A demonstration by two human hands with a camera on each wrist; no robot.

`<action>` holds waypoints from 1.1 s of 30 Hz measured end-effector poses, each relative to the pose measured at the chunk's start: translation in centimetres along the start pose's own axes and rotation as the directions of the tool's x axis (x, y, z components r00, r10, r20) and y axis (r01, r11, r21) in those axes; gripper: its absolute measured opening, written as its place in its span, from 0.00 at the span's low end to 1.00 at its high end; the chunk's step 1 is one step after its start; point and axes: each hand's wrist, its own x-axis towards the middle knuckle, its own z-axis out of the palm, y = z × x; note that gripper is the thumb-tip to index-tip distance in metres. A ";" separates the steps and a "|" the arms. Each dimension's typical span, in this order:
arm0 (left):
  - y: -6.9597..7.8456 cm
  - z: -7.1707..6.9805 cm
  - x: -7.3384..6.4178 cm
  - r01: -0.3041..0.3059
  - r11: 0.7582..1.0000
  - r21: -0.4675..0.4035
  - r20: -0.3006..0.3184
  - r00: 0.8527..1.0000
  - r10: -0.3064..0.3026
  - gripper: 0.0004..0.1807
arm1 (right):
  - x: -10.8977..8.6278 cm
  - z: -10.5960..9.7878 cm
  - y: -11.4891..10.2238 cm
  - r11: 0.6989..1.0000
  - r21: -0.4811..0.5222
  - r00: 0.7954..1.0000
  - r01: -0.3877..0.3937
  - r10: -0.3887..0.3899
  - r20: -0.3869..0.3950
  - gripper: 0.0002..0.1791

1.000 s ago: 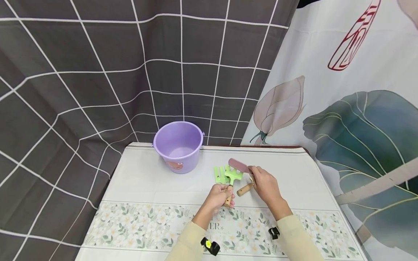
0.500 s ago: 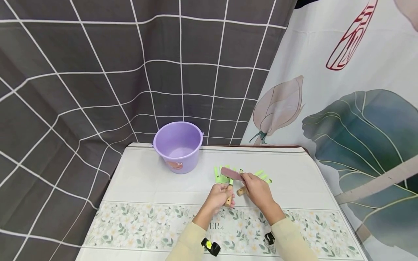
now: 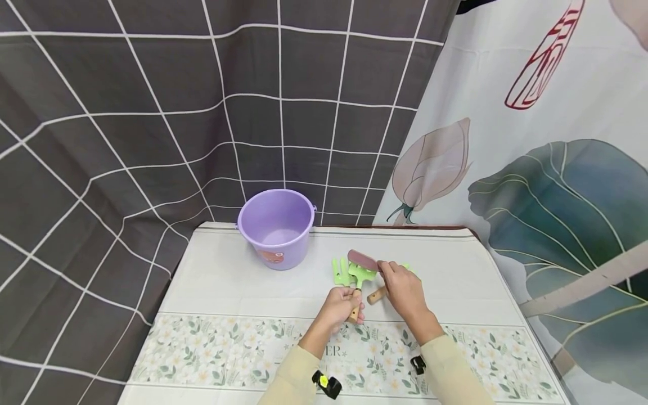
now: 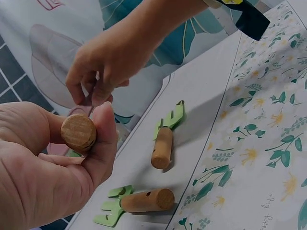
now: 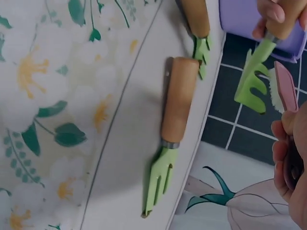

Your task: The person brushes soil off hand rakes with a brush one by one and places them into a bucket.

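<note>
My left hand (image 3: 338,308) grips the wooden handle of a green hand rake (image 5: 254,86), whose tines are held up off the table. In my right hand (image 3: 407,292) is a pink brush (image 5: 286,86) with white bristles; my fingers wrap its dark handle and hide part of it. The bristles face the rake's tines, at or very close to them; contact cannot be told. A green hand fork (image 4: 146,201) with a wooden handle lies behind my left hand. Another green fork (image 5: 180,105) lies under my right hand, partly covered in the head view.
A purple bucket (image 3: 275,247) stands at the back left of the table (image 3: 212,287), its inside bare. A floral strip (image 3: 212,349) crosses the cloth near the front. A dark grid curtain (image 3: 314,135) hangs behind, a printed white one (image 3: 486,73) at the right.
My right hand moved the brush left and down over the rake's tines, then back up and slightly right. My left hand has kept the rake nearly still.
</note>
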 end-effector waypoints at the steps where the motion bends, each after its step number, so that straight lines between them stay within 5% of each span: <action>1: 0.0 0.0 0.0 0.001 1.000 -0.003 0.000 1.000 -0.001 0.23 | 0.1 -0.1 0.1 1.000 0.003 1.000 -0.013 0.013 0.002 0.13; 8: 0.0 -0.1 0.0 -0.007 1.000 -0.024 -0.010 1.000 0.007 0.24 | 0.2 -1.1 1.0 0.997 0.055 0.998 -0.053 0.055 -0.030 0.15; 19: 0.1 -0.6 0.2 -0.006 1.000 -0.001 -0.039 0.999 0.006 0.24 | -1.7 -0.8 1.6 0.990 0.113 0.995 0.090 -0.095 0.041 0.18; 33: 0.4 -0.4 0.0 -0.010 1.000 0.025 -0.039 0.999 0.011 0.24 | -2.2 -0.4 3.2 0.991 0.132 0.999 0.007 -0.011 0.030 0.16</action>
